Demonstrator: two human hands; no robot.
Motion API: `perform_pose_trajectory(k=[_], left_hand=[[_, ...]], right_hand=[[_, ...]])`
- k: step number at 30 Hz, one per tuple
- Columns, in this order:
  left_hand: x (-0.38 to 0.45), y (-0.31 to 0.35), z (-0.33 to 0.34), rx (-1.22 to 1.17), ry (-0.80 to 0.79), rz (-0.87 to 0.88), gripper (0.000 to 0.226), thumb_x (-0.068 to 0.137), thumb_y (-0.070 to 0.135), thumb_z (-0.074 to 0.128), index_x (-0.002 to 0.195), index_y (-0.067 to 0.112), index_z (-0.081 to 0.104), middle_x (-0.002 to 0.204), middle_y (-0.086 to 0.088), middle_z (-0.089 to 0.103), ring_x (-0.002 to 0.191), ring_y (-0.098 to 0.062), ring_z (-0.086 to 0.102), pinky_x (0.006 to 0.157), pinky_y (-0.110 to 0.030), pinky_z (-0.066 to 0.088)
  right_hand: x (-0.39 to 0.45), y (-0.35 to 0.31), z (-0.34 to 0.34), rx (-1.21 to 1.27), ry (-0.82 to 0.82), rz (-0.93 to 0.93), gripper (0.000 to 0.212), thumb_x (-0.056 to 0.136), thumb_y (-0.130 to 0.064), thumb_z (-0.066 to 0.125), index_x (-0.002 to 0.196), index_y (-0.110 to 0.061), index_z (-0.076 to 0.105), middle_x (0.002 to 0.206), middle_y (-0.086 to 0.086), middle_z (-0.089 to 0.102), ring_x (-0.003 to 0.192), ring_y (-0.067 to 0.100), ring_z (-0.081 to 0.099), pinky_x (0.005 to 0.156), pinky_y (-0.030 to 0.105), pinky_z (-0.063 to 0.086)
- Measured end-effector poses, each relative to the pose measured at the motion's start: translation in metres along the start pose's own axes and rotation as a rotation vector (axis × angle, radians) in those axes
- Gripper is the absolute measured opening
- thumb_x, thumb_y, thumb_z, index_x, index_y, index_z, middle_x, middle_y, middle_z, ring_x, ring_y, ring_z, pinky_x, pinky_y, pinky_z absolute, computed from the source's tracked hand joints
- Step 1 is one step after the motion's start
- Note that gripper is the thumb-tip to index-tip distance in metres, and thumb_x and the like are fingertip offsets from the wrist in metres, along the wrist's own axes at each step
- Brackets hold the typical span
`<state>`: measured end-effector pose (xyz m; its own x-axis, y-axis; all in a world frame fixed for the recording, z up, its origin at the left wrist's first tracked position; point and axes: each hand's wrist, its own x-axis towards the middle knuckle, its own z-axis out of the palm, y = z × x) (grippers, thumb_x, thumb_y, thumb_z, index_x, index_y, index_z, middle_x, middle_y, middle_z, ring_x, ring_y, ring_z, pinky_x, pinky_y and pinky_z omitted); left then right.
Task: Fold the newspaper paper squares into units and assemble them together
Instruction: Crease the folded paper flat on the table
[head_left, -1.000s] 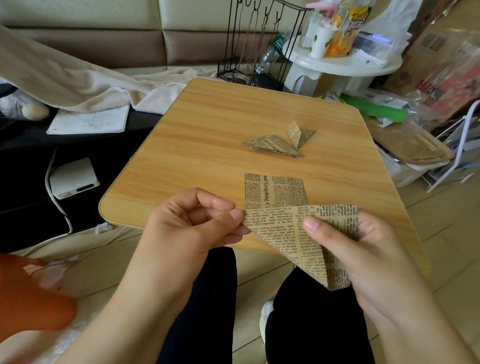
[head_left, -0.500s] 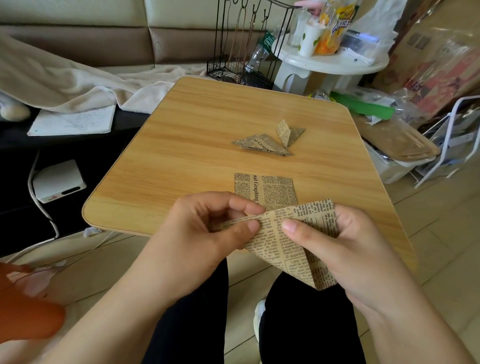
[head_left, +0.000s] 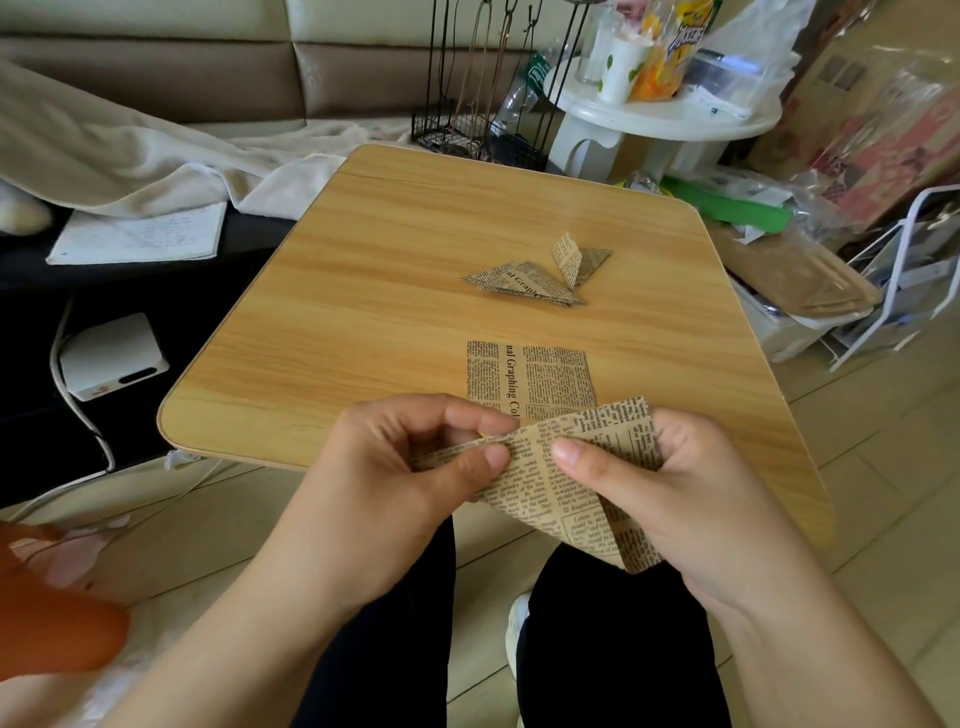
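The left hand (head_left: 415, 457) pinches the left corner of a tan, newsprint-patterned paper triangle (head_left: 566, 488), thumb on top and curled fingers behind, while the right hand (head_left: 660, 483) grips the same folded piece from the right, its thumb lying flat across the printed face and its fingers wrapped behind the upper right corner. The triangle hangs point-down just over the near edge of the light wood-grain worktop (head_left: 363, 312), above the person's dark trousers. Its small print is mostly too fine to read. Just beyond the hands, a flat square of the same newsprint paper (head_left: 524, 374) lies on the worktop, partly hidden by the held piece; its sideways headline reads "nal Graphing Co", cut off at both ends. Further back, near the middle of the worktop, sit two folded newsprint units (head_left: 535, 275): a long flat pointed one showing the letters "Grap", and a smaller one touching its right end with a flap standing up. Both forearms reach in from the bottom of the view, wrists bent slightly inward toward each other. Behind the worktop a round white side table (head_left: 665, 124) carries a yellow snack bag (head_left: 670, 57) whose lettering is too blurred to read.
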<state>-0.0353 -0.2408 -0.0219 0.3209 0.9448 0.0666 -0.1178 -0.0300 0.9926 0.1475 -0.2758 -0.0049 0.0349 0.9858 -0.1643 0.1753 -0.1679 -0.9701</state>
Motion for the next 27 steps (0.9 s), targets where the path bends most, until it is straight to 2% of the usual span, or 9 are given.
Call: perform_pose_trajectory(k=[6, 10, 13, 15, 17, 20, 22, 24, 27], left_hand=[[0.002, -0.010, 0.001, 0.006, 0.042, -0.018, 0.021, 0.064, 0.019, 0.070, 0.083, 0.022, 0.075, 0.075, -0.007, 0.073, 0.067, -0.012, 0.066, 0.067, -0.018, 0.053], [0.012, -0.029, 0.002, 0.110, 0.112, -0.062, 0.014, 0.073, 0.014, 0.074, 0.080, 0.026, 0.074, 0.069, -0.012, 0.067, 0.062, -0.015, 0.059, 0.064, -0.028, 0.050], [0.026, -0.049, 0.003, 0.291, 0.184, -0.109, 0.023, 0.079, 0.006, 0.072, 0.077, 0.028, 0.068, 0.059, -0.001, 0.059, 0.055, -0.016, 0.053, 0.060, -0.031, 0.044], [0.036, -0.057, 0.003, 0.462, 0.204, -0.085, 0.021, 0.079, 0.010, 0.071, 0.079, 0.031, 0.065, 0.059, 0.003, 0.058, 0.055, -0.011, 0.053, 0.061, -0.026, 0.043], [0.042, -0.060, 0.003, 0.642, 0.193, -0.060, 0.016, 0.080, 0.015, 0.069, 0.085, 0.030, 0.065, 0.063, 0.005, 0.059, 0.057, -0.005, 0.052, 0.059, -0.018, 0.040], [0.047, -0.069, 0.000, 0.866, 0.191, 0.028, 0.013, 0.080, 0.016, 0.067, 0.090, 0.023, 0.070, 0.076, 0.007, 0.059, 0.074, -0.015, 0.058, 0.067, -0.023, 0.041], [0.046, -0.078, -0.006, 0.948, 0.185, 0.169, 0.012, 0.078, 0.021, 0.062, 0.084, 0.020, 0.072, 0.083, 0.005, 0.059, 0.076, -0.022, 0.058, 0.068, -0.031, 0.044], [0.042, -0.087, -0.010, 1.012, 0.174, 0.263, 0.023, 0.077, 0.027, 0.050, 0.082, 0.023, 0.072, 0.084, 0.007, 0.061, 0.078, -0.018, 0.054, 0.064, -0.033, 0.042], [0.036, -0.093, -0.010, 1.082, 0.129, 0.318, 0.029, 0.078, 0.023, 0.045, 0.085, 0.025, 0.073, 0.087, 0.011, 0.063, 0.083, -0.014, 0.054, 0.070, -0.035, 0.041]], right_hand=[[0.010, 0.003, -0.004, -0.017, -0.020, 0.058, 0.031, 0.064, -0.035, 0.076, 0.089, -0.016, 0.075, 0.090, 0.003, 0.076, 0.087, 0.021, 0.073, 0.087, 0.050, 0.054], [0.033, 0.015, -0.004, -0.140, 0.011, 0.130, 0.014, 0.076, -0.024, 0.078, 0.087, -0.016, 0.075, 0.086, 0.000, 0.076, 0.084, 0.020, 0.073, 0.086, 0.050, 0.055], [0.061, 0.022, -0.001, -0.353, 0.013, 0.149, 0.018, 0.073, -0.033, 0.078, 0.081, -0.017, 0.073, 0.080, -0.003, 0.075, 0.077, 0.018, 0.072, 0.081, 0.046, 0.057], [0.080, 0.023, 0.002, -0.530, 0.006, 0.172, 0.026, 0.074, -0.036, 0.078, 0.079, -0.012, 0.069, 0.078, -0.001, 0.073, 0.072, 0.019, 0.069, 0.070, 0.034, 0.055], [0.095, 0.021, 0.005, -0.695, -0.010, 0.189, 0.036, 0.076, -0.040, 0.076, 0.084, -0.006, 0.065, 0.080, 0.003, 0.069, 0.070, 0.021, 0.065, 0.061, 0.030, 0.047], [0.108, 0.021, 0.011, -0.801, -0.051, 0.230, 0.041, 0.079, -0.042, 0.073, 0.099, -0.007, 0.065, 0.077, 0.003, 0.066, 0.063, 0.019, 0.059, 0.057, 0.029, 0.045], [0.113, 0.025, 0.014, -0.872, -0.067, 0.257, 0.052, 0.080, -0.044, 0.072, 0.110, -0.004, 0.061, 0.084, 0.006, 0.068, 0.071, 0.021, 0.061, 0.066, 0.028, 0.047], [0.118, 0.030, 0.015, -0.920, -0.064, 0.256, 0.048, 0.079, -0.048, 0.071, 0.102, -0.006, 0.065, 0.097, 0.006, 0.069, 0.088, 0.022, 0.063, 0.083, 0.032, 0.049], [0.122, 0.028, 0.018, -0.962, -0.091, 0.281, 0.038, 0.078, -0.048, 0.071, 0.089, -0.012, 0.065, 0.092, 0.002, 0.067, 0.091, 0.023, 0.062, 0.087, 0.035, 0.048]])
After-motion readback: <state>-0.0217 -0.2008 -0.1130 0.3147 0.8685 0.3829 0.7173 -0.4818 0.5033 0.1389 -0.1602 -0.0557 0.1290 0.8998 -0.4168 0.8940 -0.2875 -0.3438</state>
